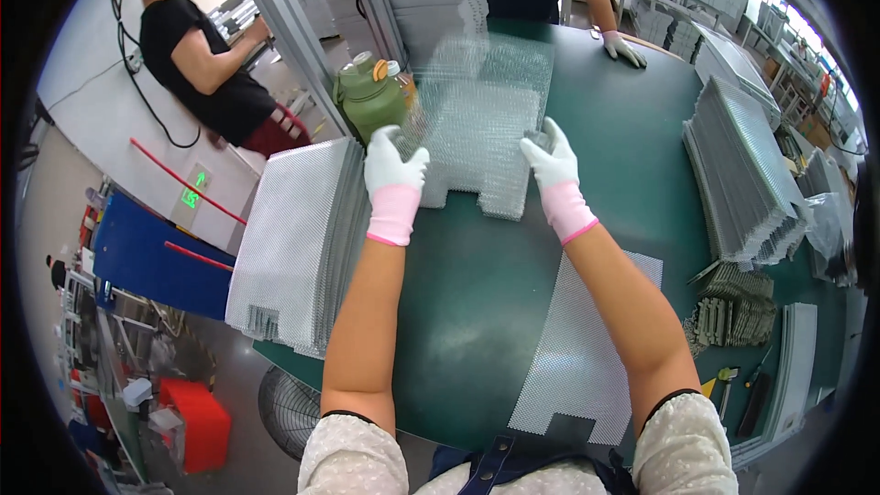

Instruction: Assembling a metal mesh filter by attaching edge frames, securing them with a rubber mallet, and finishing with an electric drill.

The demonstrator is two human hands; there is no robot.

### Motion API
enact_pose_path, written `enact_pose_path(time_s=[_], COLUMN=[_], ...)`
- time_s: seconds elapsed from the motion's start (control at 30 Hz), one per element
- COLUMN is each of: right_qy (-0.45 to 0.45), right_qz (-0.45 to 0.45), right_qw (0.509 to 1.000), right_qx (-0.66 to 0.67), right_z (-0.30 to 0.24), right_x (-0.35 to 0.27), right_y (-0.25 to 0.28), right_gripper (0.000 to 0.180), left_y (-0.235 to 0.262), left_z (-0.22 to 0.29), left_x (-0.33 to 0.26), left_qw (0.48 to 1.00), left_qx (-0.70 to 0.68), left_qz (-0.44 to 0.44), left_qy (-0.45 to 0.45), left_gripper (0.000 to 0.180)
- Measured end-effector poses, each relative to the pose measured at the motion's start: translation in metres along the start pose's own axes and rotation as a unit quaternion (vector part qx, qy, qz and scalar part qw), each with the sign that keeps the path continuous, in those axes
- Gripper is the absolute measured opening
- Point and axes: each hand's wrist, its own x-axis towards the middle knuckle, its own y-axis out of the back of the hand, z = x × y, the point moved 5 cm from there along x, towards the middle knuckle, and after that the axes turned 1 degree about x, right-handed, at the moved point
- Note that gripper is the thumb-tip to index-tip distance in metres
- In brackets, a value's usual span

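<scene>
Nearest the body, a single flat perforated mesh sheet (587, 357) lies on the dark green table (467, 312), beneath the right forearm, with a notch cut in its near edge. It lies flat and alone, apart from the piles.

Further out, both gloved hands grip a bundle of mesh sheets (477, 142), raised off the table and blurred. The left hand (392, 165) is closed on the bundle's left edge, thumb on top; the right hand (550, 163) is closed on its right edge in the same way. Holding it by opposite sides keeps the thin sheets lined up and level, judging by the squared edges. The bundle shows the same notched outline along its near edge.

To the left, a thick stack of mesh sheets (293, 247) rests at the table's corner, overhanging slightly, within easy reach of the left hand. To the right, another fanned pile of mesh sheets (742, 183) leans along the table's edge, with small folded mesh pieces (733, 312) and some hand tools (733, 385) nearer the rim.

Just beyond the bundle stands a green jug (371, 96) with an orange cap. At the far side, another person's gloved hand (623, 48) rests on the table, and a second person in black (197, 55) stands off to the left.
</scene>
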Motion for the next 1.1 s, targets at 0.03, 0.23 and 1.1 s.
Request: enact_pose_path(time_s=[0.03, 0.23, 1.1], right_qy=[0.001, -0.097, -0.064], right_qz=[0.003, -0.022, -0.085], right_qw=[1.000, 0.992, 0.991], right_qx=[0.000, 0.083, 0.085], right_z=[-0.007, -0.017, -0.105], right_x=[0.000, 0.011, -0.059], right_y=[0.002, 0.011, 0.053], right_gripper=[0.070, 0.057, 0.057], left_y=[0.001, -0.001, 0.042], left_z=[-0.002, -0.029, 0.040], left_x=[0.001, 0.009, -0.062], left_qw=[0.983, 0.931, 0.926], left_qx=[-0.167, -0.342, -0.323], left_qz=[-0.030, -0.115, -0.190], left_qy=[0.075, 0.060, 0.050], left_gripper=[0.046, 0.057, 0.045])
